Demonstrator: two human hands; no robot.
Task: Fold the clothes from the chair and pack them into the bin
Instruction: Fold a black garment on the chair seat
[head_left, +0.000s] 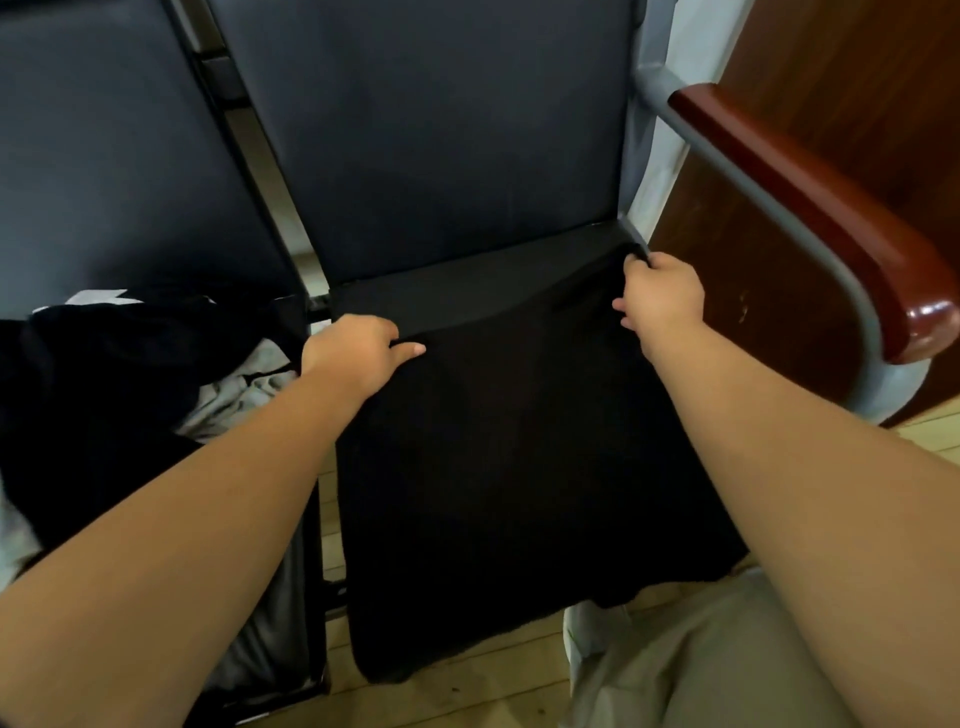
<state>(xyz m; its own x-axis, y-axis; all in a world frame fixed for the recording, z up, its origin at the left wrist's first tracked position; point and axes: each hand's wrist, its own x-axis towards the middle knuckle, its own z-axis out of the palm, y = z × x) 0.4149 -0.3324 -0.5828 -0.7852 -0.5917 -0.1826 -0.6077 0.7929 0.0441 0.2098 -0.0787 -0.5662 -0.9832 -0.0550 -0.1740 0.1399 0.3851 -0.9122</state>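
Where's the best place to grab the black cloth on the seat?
Probably its two far corners, reaching from the front: the cloth lies flat on the seat, near end hanging off. The left hand and right hand pinch there.

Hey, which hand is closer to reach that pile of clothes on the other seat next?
Left. The left hand pinches the black garment at its corner right beside the pile of clothes; the right hand holds the far corner by the wooden armrest.
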